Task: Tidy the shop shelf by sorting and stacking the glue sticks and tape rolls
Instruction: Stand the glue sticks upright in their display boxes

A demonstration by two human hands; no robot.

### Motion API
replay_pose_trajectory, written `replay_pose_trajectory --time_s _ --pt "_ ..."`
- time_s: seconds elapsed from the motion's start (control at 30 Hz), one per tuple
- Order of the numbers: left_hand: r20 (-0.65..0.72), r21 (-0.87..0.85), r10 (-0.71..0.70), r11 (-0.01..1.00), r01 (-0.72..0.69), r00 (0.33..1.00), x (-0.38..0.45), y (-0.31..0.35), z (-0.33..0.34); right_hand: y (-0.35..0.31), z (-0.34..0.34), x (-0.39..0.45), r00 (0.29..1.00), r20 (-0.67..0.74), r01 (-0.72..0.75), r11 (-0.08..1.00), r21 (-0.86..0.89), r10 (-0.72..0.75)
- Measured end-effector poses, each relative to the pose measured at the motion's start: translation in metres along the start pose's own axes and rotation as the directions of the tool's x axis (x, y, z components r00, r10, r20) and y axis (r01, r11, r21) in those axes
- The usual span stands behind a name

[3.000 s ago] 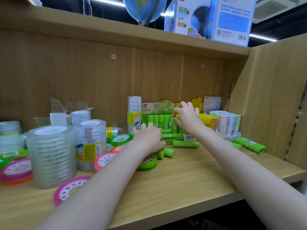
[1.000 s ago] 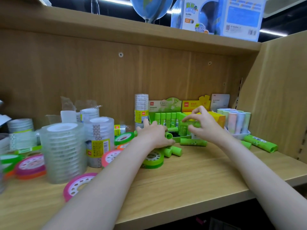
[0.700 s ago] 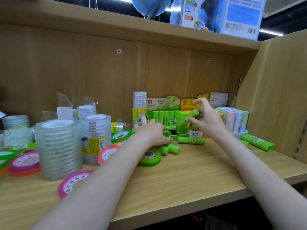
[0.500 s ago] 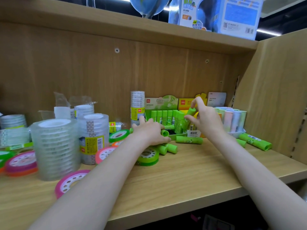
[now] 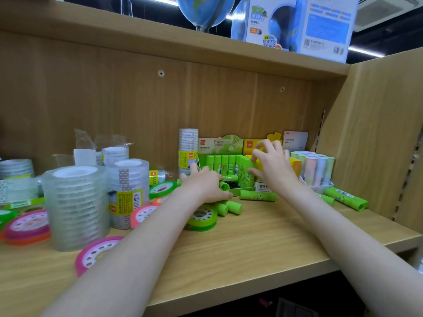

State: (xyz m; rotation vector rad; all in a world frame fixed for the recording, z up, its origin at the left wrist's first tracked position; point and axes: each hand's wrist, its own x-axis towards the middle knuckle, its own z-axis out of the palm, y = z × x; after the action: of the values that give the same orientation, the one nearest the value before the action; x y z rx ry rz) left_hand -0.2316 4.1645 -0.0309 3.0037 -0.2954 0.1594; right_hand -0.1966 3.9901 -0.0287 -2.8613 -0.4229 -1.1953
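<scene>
Right hand (image 5: 272, 165) brought the green glue stick (image 5: 245, 171) it had carried tilted at centre right of frame down upright into the green display box (image 5: 242, 191), joining the row there, fingers resting on its right side.

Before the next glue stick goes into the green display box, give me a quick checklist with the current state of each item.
1. Right hand at the green display box, fingers on the standing glue sticks: ok.
2. Left hand has loose glue sticks ready, one end showing past its fingers: ok.
3. Free slot left in the box: cannot tell, the hands cover it.
4. All loose sticks gathered: not ok; one lies in front of the box, more by the right wall.
5. Tape rolls sorted: not ok; the green roll and the pink roll lie loose on the shelf.
</scene>
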Motion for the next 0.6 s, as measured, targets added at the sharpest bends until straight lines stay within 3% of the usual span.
replay_pose_trajectory --time_s 0.1,0.23,0.33,0.4,0.53,0.6 --pt "0.002 -0.007 -0.003 1.0 0.003 1.0 0.0 -0.002 0.0 0.0 -0.005 0.005 0.997 0.075 0.015 0.998 -0.066 -0.01" --pt "-0.008 -0.061 -0.013 0.998 0.012 1.0 0.001 -0.004 -0.001 -0.003 -0.016 0.015 0.992 0.047 0.117 0.988 -0.097 -0.113" --pt "-0.004 -0.079 -0.019 0.997 0.018 1.0 0.001 -0.003 -0.003 -0.025 -0.004 0.028 0.894 0.302 0.374 0.922 -0.099 -0.33" --pt "-0.004 -0.076 -0.02 0.997 0.02 1.0 0.001 -0.003 -0.003 -0.038 0.009 0.032 0.827 0.442 0.46 0.87 -0.179 -0.347" --pt "-0.004 -0.089 -0.021 0.996 0.02 1.0 0.001 -0.006 -0.004 -0.04 0.016 0.034 0.831 0.447 0.487 0.823 -0.294 -0.332" --pt "-0.021 -0.113 -0.029 0.993 0.026 0.999 0.002 -0.007 -0.003 -0.035 0.015 0.035 0.863 0.397 0.433 0.863 -0.261 -0.313"
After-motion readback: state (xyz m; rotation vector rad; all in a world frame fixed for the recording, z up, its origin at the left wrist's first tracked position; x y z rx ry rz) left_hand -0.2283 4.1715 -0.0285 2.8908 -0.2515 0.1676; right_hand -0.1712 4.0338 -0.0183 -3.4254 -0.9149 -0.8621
